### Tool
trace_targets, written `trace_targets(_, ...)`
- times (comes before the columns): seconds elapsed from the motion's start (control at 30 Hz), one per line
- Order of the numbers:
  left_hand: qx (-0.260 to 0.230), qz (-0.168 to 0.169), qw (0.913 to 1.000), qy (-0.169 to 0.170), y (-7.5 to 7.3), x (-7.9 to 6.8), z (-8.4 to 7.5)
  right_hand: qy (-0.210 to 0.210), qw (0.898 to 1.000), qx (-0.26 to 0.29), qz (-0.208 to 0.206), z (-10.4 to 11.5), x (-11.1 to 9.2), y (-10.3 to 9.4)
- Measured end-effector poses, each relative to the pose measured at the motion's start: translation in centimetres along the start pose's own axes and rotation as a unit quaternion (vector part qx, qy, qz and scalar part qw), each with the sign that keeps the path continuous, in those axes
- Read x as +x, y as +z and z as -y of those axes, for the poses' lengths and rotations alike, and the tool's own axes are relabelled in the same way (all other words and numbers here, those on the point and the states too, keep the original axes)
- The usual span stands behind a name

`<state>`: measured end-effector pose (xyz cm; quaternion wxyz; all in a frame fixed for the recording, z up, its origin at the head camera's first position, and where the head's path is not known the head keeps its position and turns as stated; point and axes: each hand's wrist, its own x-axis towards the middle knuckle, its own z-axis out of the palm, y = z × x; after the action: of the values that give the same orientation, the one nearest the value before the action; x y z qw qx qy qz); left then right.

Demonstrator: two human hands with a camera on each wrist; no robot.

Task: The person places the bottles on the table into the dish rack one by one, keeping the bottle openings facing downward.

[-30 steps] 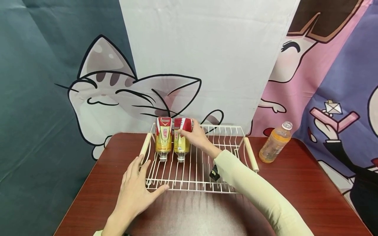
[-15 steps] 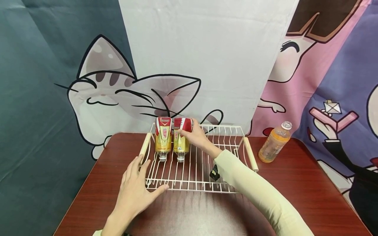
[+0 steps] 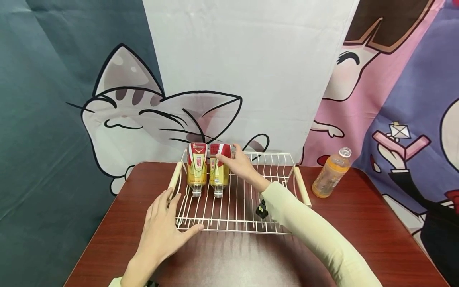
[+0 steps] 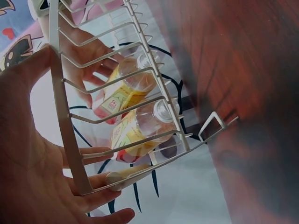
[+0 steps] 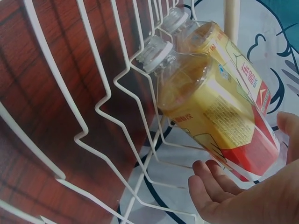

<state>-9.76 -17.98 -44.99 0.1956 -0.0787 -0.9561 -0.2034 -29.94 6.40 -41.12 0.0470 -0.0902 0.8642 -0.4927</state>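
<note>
R hand [image 3: 241,164]: fingers loosely parted beside R yellow-red bottle [image 3: 219,171], no firm hold. L hand [image 3: 161,227]: spread at wire rack's [image 3: 302,186] L front corner, not gripping. Btl tilts cap-down next to L bottle [image 3: 197,169]. Risk: stray nudge could roll R btl; L-hand bump might shift rack on bench [image 3: 229,261].

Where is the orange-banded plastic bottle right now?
In the head view, the orange-banded plastic bottle stands on the red-brown table, toward the right, just outside the pale right handle of the white wire rack.
</note>
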Motion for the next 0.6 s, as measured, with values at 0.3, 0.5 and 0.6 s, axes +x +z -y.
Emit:
trace_targets(0.3,-0.007,0.012,0.9998,-0.010,0.3,-0.3,0.1,0.009,1.000,-0.024,-0.001,1.9,-1.6,-1.2)
trace_targets(0.5,-0.011,0.016,0.9997,-0.012,0.2,-0.2,0.1,0.002,0.999,-0.052,0.008,2.6,-2.6,-3.6)
trace_targets(0.6,-0.010,0.015,0.9998,-0.012,0.1,0.0,0.2,-0.013,0.995,-0.098,0.015,3.0,-3.3,-4.9)
